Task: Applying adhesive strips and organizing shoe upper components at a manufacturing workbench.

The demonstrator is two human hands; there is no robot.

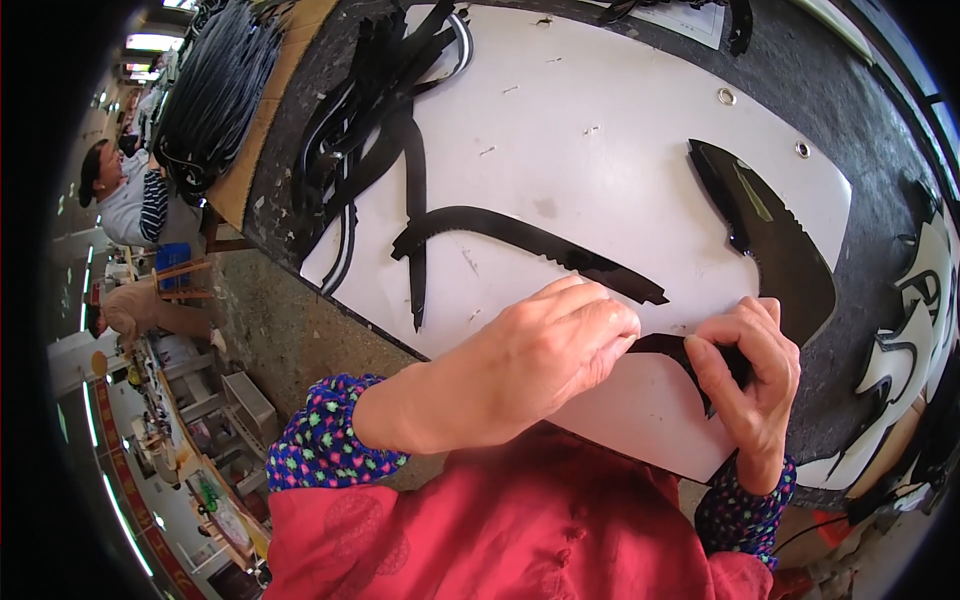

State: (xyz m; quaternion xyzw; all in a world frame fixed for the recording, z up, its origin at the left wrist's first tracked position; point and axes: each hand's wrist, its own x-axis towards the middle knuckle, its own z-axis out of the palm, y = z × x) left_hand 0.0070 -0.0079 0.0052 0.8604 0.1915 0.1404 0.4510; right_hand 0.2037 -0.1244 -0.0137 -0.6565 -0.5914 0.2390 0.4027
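Over the near part of the white board (570,120), my left hand (560,350) pinches one end of a curved black strip (662,344). My right hand (748,375) is closed round the same strip farther right, its thumb pressed against the fingers, so part of the strip is hidden. Just beyond my left hand lies another black strip with a notched edge (530,236). A wide curved black piece (800,262) rests beyond my right hand, with a small notched dark piece (716,190) along its left edge.
A tangled heap of black strips (375,140), some white-edged, covers the board's far left. Beyond it is a big bundle of black strips (222,90) on cardboard. White cut-out pieces (915,320) are stacked at right. Two people (130,195) are off to the left.
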